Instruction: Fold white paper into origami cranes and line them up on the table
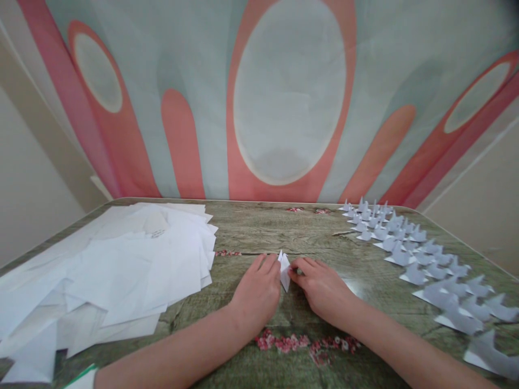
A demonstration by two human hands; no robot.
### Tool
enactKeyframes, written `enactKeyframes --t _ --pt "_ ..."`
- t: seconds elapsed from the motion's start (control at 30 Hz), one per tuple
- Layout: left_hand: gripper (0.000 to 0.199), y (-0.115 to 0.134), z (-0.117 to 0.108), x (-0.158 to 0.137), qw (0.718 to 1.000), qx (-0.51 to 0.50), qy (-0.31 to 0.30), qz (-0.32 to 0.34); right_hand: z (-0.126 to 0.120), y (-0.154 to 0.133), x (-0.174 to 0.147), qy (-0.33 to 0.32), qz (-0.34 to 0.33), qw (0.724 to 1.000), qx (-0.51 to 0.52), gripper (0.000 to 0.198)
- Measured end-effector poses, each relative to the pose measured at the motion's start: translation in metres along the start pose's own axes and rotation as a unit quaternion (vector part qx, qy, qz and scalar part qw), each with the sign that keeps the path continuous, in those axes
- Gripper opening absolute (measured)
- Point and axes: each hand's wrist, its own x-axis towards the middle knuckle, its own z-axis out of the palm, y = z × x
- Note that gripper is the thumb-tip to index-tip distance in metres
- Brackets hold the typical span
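Note:
Between my two hands, near the middle of the table, is a small white origami crane [285,272], its narrow points facing away from me and its body tapering towards me. From the left, my left hand [258,283] has closed fingers against its edge, partly hidden by the back of the hand. My right hand [318,282] pinches the opposite edge between thumb and fingers. Both forearms rest low over the table.
A wood-patterned table [251,227] with printed pink blossoms lies before me. Loose white paper sheets [121,259] are heaped on the left. Rows of folded paper cranes [405,254] run along the right side. Behind the table hangs a patterned curtain [211,108].

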Motion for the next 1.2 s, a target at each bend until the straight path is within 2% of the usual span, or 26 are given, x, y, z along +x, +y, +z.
enactKeyframes --t 0.23,0.33,0.4,0.47,0.7,0.8,0.93,1.07,1.2 --pt "0.032 -0.004 0.007 -0.003 0.999 -0.041 0.006 0.017 0.016 0.007 -0.005 0.098 0.020 0.986 0.132 0.034" --pt "0.033 -0.006 0.006 -0.003 0.997 -0.070 0.007 0.015 0.020 0.007 -0.004 0.133 0.065 0.970 0.190 0.027" --pt "0.033 -0.007 0.006 -0.003 0.996 -0.091 0.010 0.010 0.021 0.006 -0.001 0.139 0.122 0.964 0.192 0.017" --pt "0.032 -0.006 0.006 -0.003 0.994 -0.105 0.013 0.002 0.021 0.003 0.003 0.127 0.169 0.964 0.164 0.015" --pt "0.028 -0.002 0.005 -0.004 0.989 -0.146 0.020 -0.032 0.019 -0.003 0.008 0.111 0.195 0.968 0.114 0.017" --pt "0.028 -0.006 0.006 -0.003 0.972 -0.223 0.040 -0.062 0.018 -0.003 0.007 0.111 0.198 0.965 0.128 0.016" --pt "0.020 -0.012 0.011 0.000 0.933 -0.323 0.092 -0.126 0.018 -0.001 0.007 0.114 0.204 0.959 0.158 0.015" --pt "0.049 -0.015 0.019 0.001 0.908 -0.359 0.118 -0.179 0.020 0.000 0.007 0.122 0.200 0.950 0.206 0.013" --pt "0.066 -0.016 0.022 0.002 0.883 -0.415 0.118 -0.185 0.019 -0.001 0.006 0.137 0.173 0.937 0.273 0.011"
